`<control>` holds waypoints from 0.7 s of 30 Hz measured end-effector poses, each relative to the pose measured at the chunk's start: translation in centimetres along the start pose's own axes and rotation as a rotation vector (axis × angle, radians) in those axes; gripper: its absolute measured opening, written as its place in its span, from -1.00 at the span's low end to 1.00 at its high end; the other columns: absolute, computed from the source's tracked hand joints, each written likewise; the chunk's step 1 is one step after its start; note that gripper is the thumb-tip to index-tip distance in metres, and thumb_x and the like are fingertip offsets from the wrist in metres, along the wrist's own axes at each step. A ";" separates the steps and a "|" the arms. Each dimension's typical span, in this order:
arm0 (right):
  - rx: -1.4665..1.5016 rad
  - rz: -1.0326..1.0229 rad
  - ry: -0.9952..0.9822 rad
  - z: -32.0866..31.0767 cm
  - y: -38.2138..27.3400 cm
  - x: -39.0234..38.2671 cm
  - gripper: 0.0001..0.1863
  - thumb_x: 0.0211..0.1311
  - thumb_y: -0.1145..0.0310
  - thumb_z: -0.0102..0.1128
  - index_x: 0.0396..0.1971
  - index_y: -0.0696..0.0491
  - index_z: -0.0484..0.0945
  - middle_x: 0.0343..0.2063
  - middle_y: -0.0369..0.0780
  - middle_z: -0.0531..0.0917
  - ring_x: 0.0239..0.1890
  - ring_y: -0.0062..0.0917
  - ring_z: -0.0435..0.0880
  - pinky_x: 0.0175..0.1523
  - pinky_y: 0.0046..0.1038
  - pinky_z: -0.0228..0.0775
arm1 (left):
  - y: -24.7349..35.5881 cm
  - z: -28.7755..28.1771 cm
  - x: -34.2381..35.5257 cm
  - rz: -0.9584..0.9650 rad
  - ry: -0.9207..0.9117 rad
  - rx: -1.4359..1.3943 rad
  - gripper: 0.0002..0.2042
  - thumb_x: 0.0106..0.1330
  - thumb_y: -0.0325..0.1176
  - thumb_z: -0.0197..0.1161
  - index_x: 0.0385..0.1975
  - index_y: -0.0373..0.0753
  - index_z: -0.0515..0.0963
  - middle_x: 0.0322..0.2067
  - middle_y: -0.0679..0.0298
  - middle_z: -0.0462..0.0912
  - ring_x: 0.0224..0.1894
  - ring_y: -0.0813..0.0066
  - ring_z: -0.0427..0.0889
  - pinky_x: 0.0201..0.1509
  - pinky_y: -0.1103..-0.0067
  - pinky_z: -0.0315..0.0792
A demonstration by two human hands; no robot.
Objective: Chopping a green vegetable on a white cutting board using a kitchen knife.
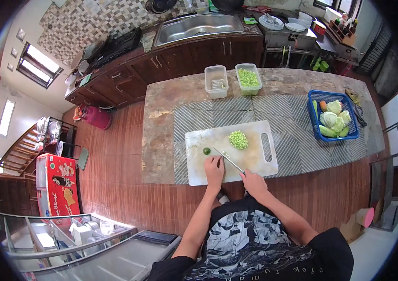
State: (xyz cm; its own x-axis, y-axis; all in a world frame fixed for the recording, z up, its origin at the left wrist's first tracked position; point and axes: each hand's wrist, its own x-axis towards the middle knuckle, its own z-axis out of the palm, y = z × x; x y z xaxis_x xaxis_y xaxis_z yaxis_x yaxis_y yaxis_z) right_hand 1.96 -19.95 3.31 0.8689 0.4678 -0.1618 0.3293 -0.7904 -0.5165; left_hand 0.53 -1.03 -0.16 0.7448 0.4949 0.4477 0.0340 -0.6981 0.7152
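A white cutting board [255,159] lies on the stone counter. My right hand [254,181] grips a knife [227,159] whose blade points up-left across the board. My left hand [215,168] rests on the board with fingers curled beside the blade; what is under them is hard to make out. A small green round piece [206,151] sits just left of the blade tip. A pile of chopped green pieces [238,139] lies further up the board.
Two clear tubs stand at the counter's far edge, one nearly empty [216,81], one with green pieces [248,78]. A blue basket [313,117] of cabbage and other vegetables sits to the right. Behind are a steel sink [198,27], a pink gas cylinder [96,117] and wooden floor.
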 end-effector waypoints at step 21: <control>-0.014 0.010 0.061 0.2 0.2 1.2 -0.60 0.47 0.04 0.10 -0.33 0.12 0.50 -0.61 0.10 0.64 -0.49 0.09 0.69 -0.41 0.04 0.54 | 1.5 0.8 -0.2 0.012 0.050 0.028 -0.91 0.14 -0.53 0.43 -0.37 -0.27 0.68 -0.38 0.16 0.61 -0.28 0.15 0.55 -0.15 0.36 0.45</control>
State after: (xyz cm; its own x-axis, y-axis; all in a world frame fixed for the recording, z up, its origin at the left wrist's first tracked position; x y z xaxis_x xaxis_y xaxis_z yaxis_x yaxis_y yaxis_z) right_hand 3.02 -19.48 2.84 0.8928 0.4354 -0.1154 0.3254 -0.8005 -0.5033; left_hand 0.96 -2.55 0.40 0.7108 0.5113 0.4831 0.0446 -0.7182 0.6944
